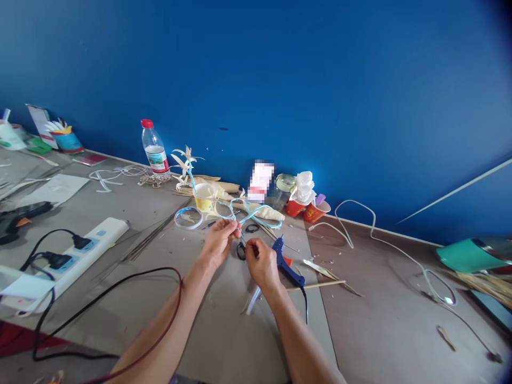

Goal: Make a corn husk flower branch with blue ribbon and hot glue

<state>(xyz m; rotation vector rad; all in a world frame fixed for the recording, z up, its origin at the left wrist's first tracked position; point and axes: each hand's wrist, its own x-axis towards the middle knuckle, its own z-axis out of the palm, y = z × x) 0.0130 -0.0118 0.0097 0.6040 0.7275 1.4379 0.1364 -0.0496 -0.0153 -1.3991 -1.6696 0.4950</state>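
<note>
My left hand (pixel 219 239) is closed in a pinch on a thin wire wrapped in light blue tape (pixel 256 211), which loops away toward the wall. Close to its right, my right hand (pixel 262 261) is closed too, pinching the same wire near its end. Black-handled scissors (pixel 241 249) lie on the table just between and under both hands. A blue glue gun (pixel 287 262) rests right beside my right hand. A roll of light blue tape (pixel 188 217) lies to the left of my left hand.
A yellow cup (pixel 204 197), a water bottle (pixel 154 148), red cups (pixel 306 209) and dried husk flowers stand along the blue wall. A white power strip (pixel 86 248) with black plugs and a dark red cable (pixel 132 282) lie at left. A white cord (pixel 372 229) runs right.
</note>
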